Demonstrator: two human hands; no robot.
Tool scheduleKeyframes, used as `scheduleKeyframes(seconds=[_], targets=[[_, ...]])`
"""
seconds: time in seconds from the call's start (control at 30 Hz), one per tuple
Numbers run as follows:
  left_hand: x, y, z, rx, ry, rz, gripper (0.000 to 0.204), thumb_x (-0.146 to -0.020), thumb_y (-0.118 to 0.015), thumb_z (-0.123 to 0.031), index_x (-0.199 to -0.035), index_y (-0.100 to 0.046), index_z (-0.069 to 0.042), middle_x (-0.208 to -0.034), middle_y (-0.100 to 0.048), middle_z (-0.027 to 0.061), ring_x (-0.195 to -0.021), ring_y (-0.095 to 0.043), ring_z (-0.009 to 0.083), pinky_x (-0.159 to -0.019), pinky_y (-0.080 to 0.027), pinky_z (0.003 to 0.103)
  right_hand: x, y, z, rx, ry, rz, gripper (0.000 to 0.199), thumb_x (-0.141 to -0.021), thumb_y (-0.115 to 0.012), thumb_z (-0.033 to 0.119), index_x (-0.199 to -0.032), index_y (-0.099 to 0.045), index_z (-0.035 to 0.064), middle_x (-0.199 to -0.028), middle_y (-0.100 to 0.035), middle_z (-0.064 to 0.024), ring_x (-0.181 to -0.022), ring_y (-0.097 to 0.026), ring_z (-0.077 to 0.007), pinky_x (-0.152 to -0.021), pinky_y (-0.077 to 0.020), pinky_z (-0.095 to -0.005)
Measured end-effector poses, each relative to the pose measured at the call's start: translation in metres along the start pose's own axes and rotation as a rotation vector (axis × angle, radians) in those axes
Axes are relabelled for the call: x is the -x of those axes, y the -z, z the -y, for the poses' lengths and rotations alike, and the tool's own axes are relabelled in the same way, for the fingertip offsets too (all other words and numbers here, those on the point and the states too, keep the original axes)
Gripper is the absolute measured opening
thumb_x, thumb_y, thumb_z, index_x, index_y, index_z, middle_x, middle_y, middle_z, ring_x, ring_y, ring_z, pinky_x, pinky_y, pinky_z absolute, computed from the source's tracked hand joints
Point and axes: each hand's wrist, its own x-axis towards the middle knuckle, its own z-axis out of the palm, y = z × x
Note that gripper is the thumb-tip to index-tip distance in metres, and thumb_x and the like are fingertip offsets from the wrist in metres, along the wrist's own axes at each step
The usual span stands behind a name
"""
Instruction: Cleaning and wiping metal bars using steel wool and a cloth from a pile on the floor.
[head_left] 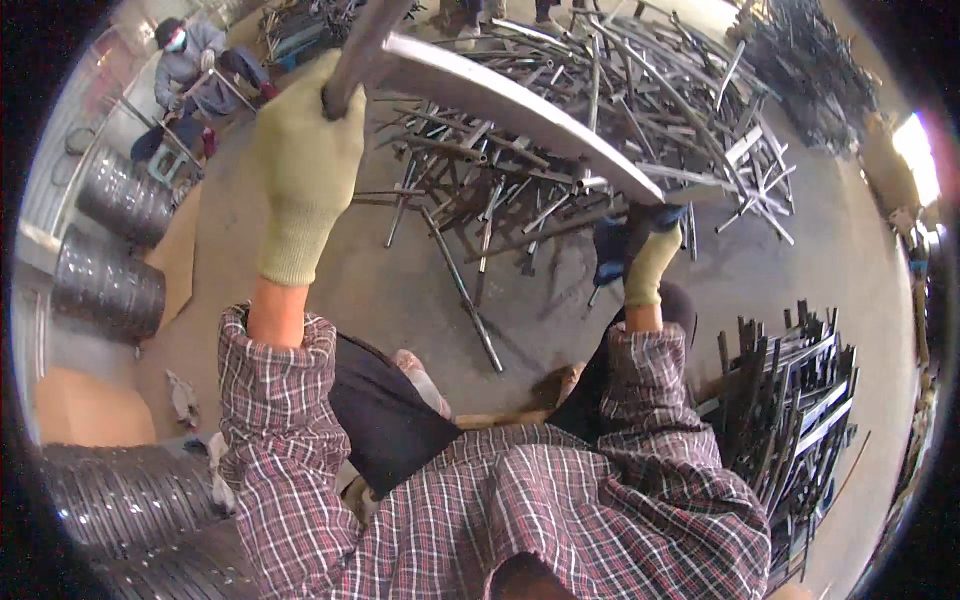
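Observation:
My left hand point(312, 165), in a pale yellow knit glove, is closed around a dark metal tube at the left end of a metal frame point(520, 105). From that tube a shiny bar, bowed in this view, runs across to a short crosspiece on the right. My right hand point(652, 262), in a yellow glove with blue and dark parts over the fingers, is closed at the frame's right end. Its fingers are partly hidden, and whether it also holds a tool cannot be told. The frame is raised off the floor in front of me.
A large tangled pile of metal tubes point(590, 130) covers the floor ahead. Stacked dark metal frames point(790, 400) stand at my right. Black coiled bundles point(108, 285) and cardboard point(95, 408) lie along the left. A person point(190, 70) sits working at the far left.

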Motion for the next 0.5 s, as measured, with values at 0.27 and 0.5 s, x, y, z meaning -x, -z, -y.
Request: scheduleKeyframes(seconds=[0.27, 0.5], targets=[[-0.033, -0.019, -0.061, 0.052, -0.151, 0.030, 0.025, -0.085, -0.064, -0.013, -0.108, -0.065, -0.003, -0.088, -0.067, 0.0202, -0.083, -0.065, 0.0379, -0.070, -0.051, 0.037, -0.027, 0.032, -0.061, 0.059, 0.090, 0.026, 0.021, -0.088, -0.051, 0.003, -0.104, -0.061, -0.0055, -0.088, -0.068, -0.0093, -0.080, -0.061, -0.0164, -0.073, -0.0473, -0.0295], [-0.002, -0.038, -0.012, -0.096, 0.152, -0.096, 0.023, -0.089, -0.063, -0.016, -0.102, -0.068, 0.002, -0.086, -0.071, 0.0101, -0.073, -0.064, 0.0173, -0.069, -0.049, 0.034, -0.027, 0.038, 0.004, 0.266, 0.215, -0.078, 0.020, -0.082, -0.061, 0.003, -0.101, -0.062, -0.0022, -0.086, -0.068, -0.0109, -0.077, -0.059, -0.0159, -0.072, -0.0486, -0.0317]])
